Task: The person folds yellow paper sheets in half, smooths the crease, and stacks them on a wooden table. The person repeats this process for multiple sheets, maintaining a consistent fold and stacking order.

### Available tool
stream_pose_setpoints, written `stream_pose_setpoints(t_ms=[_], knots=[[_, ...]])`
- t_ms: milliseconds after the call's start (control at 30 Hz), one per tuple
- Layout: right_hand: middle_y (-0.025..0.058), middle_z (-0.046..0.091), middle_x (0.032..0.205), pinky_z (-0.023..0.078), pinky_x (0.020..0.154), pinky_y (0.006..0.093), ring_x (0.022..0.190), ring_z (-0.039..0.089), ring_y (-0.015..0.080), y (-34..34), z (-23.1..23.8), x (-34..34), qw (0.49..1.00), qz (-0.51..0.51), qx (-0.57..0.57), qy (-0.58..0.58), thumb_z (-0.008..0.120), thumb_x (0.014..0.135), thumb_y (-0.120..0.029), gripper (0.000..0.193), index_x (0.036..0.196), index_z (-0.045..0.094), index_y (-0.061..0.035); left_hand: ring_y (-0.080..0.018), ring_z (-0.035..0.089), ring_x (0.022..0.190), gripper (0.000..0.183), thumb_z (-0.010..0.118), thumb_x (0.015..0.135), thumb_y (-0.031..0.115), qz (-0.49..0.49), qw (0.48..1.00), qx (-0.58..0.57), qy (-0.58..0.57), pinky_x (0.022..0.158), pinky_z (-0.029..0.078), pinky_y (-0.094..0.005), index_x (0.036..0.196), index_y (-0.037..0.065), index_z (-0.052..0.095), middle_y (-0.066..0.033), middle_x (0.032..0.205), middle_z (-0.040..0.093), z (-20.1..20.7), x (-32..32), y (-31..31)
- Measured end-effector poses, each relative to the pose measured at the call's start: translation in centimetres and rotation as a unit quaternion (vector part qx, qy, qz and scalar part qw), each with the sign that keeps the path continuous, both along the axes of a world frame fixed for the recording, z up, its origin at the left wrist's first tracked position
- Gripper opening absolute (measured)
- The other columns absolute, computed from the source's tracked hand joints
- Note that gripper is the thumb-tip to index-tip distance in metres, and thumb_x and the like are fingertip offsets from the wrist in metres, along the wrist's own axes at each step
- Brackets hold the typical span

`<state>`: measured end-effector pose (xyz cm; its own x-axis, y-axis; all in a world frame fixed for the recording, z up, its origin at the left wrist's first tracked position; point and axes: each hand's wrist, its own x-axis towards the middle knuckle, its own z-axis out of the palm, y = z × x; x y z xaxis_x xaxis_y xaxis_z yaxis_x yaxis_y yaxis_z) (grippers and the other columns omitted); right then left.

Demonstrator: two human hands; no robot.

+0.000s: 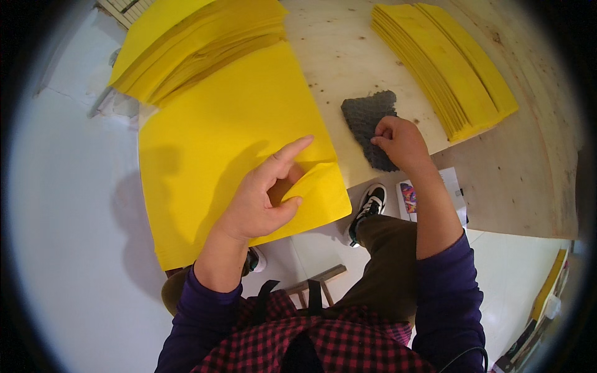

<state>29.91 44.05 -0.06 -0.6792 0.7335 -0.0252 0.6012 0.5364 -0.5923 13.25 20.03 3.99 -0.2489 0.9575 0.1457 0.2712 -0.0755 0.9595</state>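
A large yellow sheet (230,124) lies flat on the left, its near right corner bulging up in a fold. My left hand (258,199) is at that raised corner, index finger stretched out and thumb apart from it. The other fingers are partly hidden by the hand and the fold. To the right, a rough dark grey cloth (367,118) rests on the wooden table (336,56). Over its right side, my right hand (401,143) has thumb and fingers curled together in a pinch. Whether any cloth is caught between those fingertips cannot be made out.
A thick stack of folded yellow sheets (205,50) stands behind the flat sheet. Two rows of narrow folded yellow pieces (448,68) lie at the far right. Below the table edge are my shoe (371,205), a white box (444,186) and a wooden frame (317,283).
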Motion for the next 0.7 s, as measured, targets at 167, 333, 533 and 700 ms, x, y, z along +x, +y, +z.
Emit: stream_pose_setpoints(t_ms=[167,333,533,700], knots=[[0.0135,0.066,0.08,0.048,0.068,0.0388,0.078,0.063,0.0295,0.4,-0.8,0.2,0.999,0.004,0.034,-0.02,0.069,0.078,-0.015,0.011,0.086,0.067,-0.0069,-0.0148,0.052,0.078,0.079,0.058,0.069,-0.007,-0.002,1.0,0.005,-0.016,0.078,0.042,-0.0252,0.143,0.013,0.041,-0.0036,0.082,0.055,0.0,-0.1,0.0],[0.0136,0.066,0.083,0.05,0.071,0.0389,0.08,0.064,0.0292,0.5,-0.9,0.5,0.999,0.004,0.033,0.015,0.063,0.083,-0.013,0.012,0.092,0.069,-0.0073,-0.0142,0.051,0.078,0.079,0.058,0.069,-0.006,-0.003,1.0,0.006,-0.005,0.076,0.042,-0.0248,0.144,0.013,0.04,-0.0029,0.082,0.055,-0.2,-0.2,0.0],[0.0018,0.061,0.08,0.045,0.065,0.0247,0.071,0.055,0.0112,-1.6,2.3,1.8,0.947,0.102,-0.219,0.213,0.069,0.08,-0.001,0.012,0.092,0.068,-0.0031,-0.0139,0.051,0.077,0.079,0.059,0.068,-0.006,0.005,1.0,0.005,-0.015,0.076,0.042,-0.0242,0.143,0.013,0.041,-0.0031,0.082,0.055,-0.3,-0.1,0.0],[-0.0004,0.056,0.083,0.043,0.068,0.0227,0.076,0.053,0.0093,-4.4,4.2,1.6,0.889,0.294,-0.314,0.157,0.078,0.074,-0.002,0.02,0.091,0.067,-0.0036,-0.0138,0.051,0.078,0.079,0.059,0.068,-0.006,0.007,1.0,0.002,-0.012,0.077,0.043,-0.0239,0.143,0.012,0.041,-0.003,0.082,0.055,-0.2,-0.1,0.0]])
